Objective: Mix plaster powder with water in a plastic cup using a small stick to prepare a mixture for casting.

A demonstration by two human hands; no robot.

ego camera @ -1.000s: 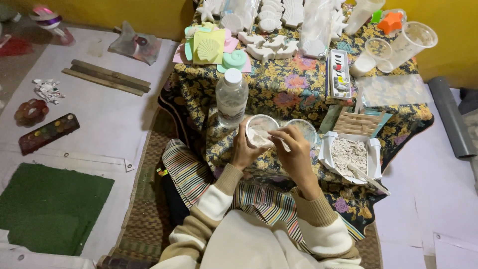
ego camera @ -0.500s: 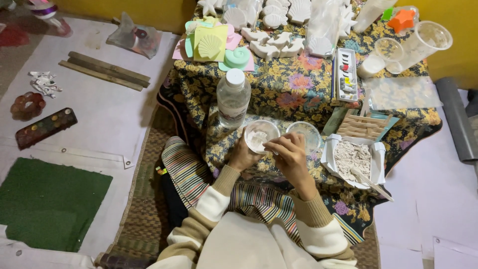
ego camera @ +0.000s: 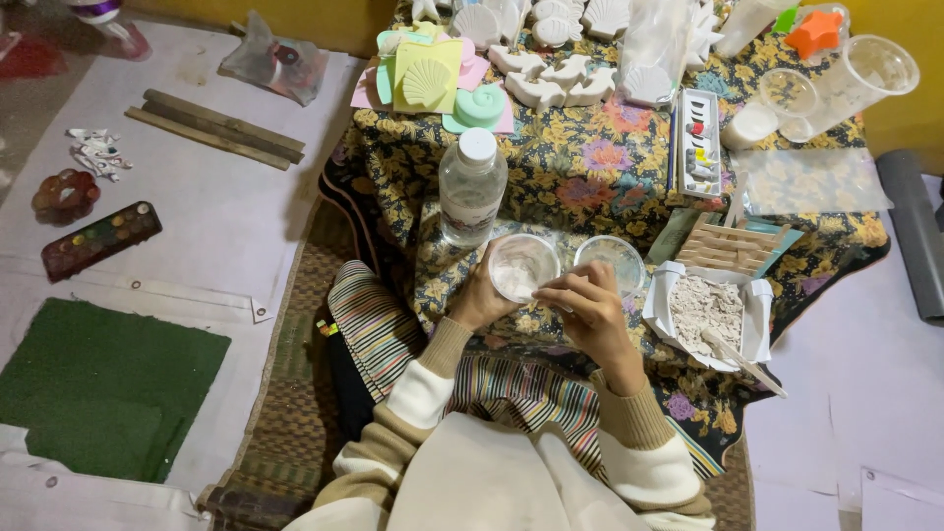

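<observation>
Cup of clear plastic holds white powder.

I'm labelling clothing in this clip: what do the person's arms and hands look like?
Both hands are bare: the left hand and right hand show no gloves, and no rings or watch that I can make out. Each arm wears a knitted sleeve, tan with a broad white band and a ribbed tan cuff.
</observation>
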